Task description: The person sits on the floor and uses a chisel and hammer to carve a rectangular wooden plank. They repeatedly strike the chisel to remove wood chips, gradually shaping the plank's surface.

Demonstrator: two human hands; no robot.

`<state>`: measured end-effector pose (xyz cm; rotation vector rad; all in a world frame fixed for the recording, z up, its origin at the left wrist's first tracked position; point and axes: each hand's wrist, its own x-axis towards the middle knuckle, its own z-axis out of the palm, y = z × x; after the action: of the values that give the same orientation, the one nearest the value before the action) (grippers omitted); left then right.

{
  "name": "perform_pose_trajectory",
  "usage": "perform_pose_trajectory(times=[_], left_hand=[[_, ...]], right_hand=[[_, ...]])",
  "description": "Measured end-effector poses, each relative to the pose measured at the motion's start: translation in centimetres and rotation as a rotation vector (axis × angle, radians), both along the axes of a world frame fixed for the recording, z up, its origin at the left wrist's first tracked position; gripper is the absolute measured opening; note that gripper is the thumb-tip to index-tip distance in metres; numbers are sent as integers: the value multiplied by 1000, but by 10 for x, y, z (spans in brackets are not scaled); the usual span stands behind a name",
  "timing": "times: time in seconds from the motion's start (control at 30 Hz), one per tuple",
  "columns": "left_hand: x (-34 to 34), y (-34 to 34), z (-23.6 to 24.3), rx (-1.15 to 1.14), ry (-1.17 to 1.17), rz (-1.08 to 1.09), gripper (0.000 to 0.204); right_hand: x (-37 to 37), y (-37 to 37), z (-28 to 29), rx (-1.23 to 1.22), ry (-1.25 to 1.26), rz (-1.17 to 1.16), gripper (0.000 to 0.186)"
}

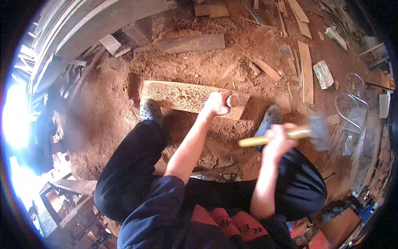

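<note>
We wrap our left hand [218,103] around a grey chisel [233,101] with a round wooden handle, over a long, brown, bumpy wooden board [176,96] near twelve o'clock from the middle. At three o'clock, our right hand [279,142] grips a yellow-handled hammer [302,133] with a blurry grey head.

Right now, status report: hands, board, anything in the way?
Left hand: gripping chisel. Right hand: holding hammer. Board: left part pitted. Possible snag: left shoe, at board's left end.

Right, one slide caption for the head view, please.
Left hand grips a chisel over a pitted plank; right hand holds a yellow-handled hammer.
</note>
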<state>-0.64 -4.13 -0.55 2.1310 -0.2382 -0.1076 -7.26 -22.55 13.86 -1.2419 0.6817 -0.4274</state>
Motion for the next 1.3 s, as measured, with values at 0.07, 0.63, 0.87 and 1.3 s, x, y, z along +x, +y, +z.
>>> perform_pose_trajectory(times=[0.07, 0.63, 0.87, 1.3], left_hand=[[14, -7, 6, 4, 12, -23, 27], [10, 3, 3, -4, 30, 9, 25], [9, 6, 6, -157, 102, 76, 21], [10, 76, -4, -466, -26, 260, 16]], right_hand=[[-11, 12, -70, -547, 542, 427, 11], [-4, 5, -124, -137, 684, 548, 14], [-22, -10, -171, -315, 980, 662, 9], [-18, -1, -177, -170, 950, 654, 18]])
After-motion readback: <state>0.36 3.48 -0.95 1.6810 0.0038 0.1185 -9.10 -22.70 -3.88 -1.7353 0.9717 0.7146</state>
